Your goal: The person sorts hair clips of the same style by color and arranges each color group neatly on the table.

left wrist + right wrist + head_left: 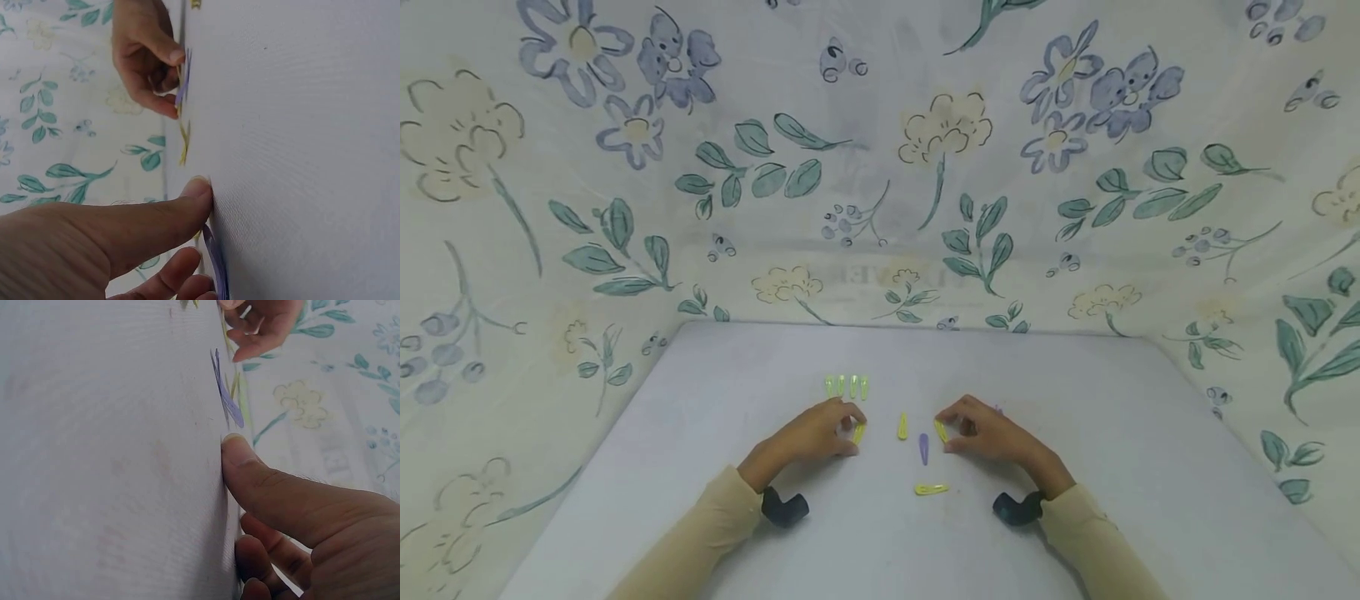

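Observation:
My left hand (816, 432) pinches a yellow snap hair clip (859, 432) between thumb and fingers, low over the white table. Opposite it, my right hand (988, 429) grips another yellow hair clip (941, 430) at its two ends. Between the hands lie a yellow clip (902, 427) and a purple clip (924, 448), with one more yellow clip (931, 490) lying sideways nearer to me. In the left wrist view a purple clip (215, 259) shows by the left fingers; the hand hides it in the head view.
Several light green clips (853, 387) stand in a row just beyond the left hand. A bit of purple (998, 409) shows behind the right hand. The white table (737, 367) ends at a flower-printed cloth (865, 283) behind and at both sides.

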`<state>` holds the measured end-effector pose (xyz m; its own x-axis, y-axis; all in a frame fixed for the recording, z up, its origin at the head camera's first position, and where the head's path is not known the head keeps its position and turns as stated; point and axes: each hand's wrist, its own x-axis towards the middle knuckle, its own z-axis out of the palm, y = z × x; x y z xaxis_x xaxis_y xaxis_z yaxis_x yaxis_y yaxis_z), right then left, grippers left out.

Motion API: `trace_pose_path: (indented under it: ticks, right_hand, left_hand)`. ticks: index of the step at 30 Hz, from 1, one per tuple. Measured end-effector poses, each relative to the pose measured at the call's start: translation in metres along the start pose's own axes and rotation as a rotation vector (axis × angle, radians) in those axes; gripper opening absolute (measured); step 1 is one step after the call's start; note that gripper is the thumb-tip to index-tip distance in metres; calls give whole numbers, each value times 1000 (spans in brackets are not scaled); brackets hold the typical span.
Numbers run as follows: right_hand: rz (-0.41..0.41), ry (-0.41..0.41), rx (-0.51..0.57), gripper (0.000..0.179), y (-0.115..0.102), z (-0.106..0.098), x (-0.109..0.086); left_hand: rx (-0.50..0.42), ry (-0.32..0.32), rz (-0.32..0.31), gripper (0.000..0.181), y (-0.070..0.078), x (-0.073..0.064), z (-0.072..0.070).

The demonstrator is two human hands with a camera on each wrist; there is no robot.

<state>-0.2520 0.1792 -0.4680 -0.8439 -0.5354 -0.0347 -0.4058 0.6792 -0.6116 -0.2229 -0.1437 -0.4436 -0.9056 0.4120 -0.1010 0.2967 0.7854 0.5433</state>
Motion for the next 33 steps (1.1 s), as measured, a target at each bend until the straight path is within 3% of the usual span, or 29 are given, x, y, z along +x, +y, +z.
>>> trace_pose_path:
  ticks: [9,16,27,33]
  right_hand:
    - [-1,5,3,40,-2,-2,-1]
    - [6,4,15,41,-3,-2,-1]
    - [68,17,8,37,-7,0,-1]
    - [97,29,22,39,-7,2,0]
  left_hand:
    - [33,-2,-41,38,8,-3,-1]
    - [-55,-18,-100,41,7,-3,2]
    - [-96,5,-118,44,2,1,4]
    - [-9,50,-105,42,-1,3,2]
